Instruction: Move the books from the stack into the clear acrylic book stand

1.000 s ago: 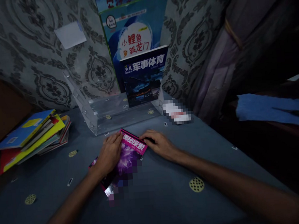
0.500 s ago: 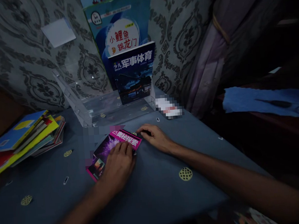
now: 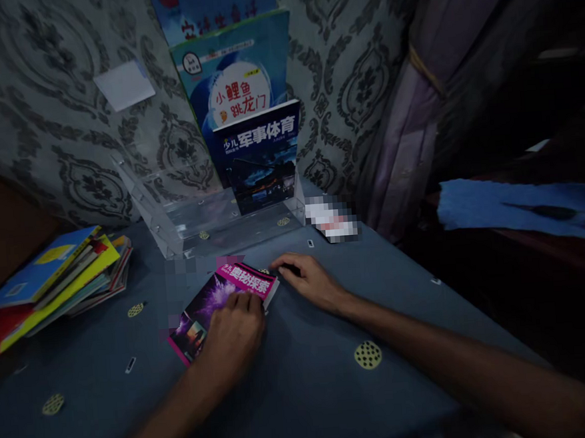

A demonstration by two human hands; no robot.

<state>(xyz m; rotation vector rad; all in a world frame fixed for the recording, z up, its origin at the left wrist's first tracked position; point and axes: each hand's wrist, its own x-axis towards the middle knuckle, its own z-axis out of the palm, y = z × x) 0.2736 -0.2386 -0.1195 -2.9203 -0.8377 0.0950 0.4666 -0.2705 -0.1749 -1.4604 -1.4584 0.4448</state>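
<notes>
A pink and purple magazine [image 3: 213, 303] lies flat on the grey-blue cloth of the table [image 3: 304, 378]. My left hand [image 3: 235, 333] rests on its lower right part, fingers curled over the edge. My right hand [image 3: 309, 281] lies on the cloth touching the magazine's top right corner, fingers bent at that corner. Behind them stands a clear acrylic rack [image 3: 182, 213] holding a dark blue magazine [image 3: 261, 158] with a light blue book [image 3: 234, 69] behind it.
A loose pile of colourful books [image 3: 56, 279] lies at the left on the table. A blurred small item [image 3: 331, 221] sits right of the rack. Patterned wallpaper is behind, a tied curtain [image 3: 415, 104] to the right, and a blue cloth [image 3: 522, 206] beyond the table edge.
My left hand slid from the magazine's upper left to its lower right edge. The magazine turned slightly and its cover now shows more. My right hand stayed at the corner.
</notes>
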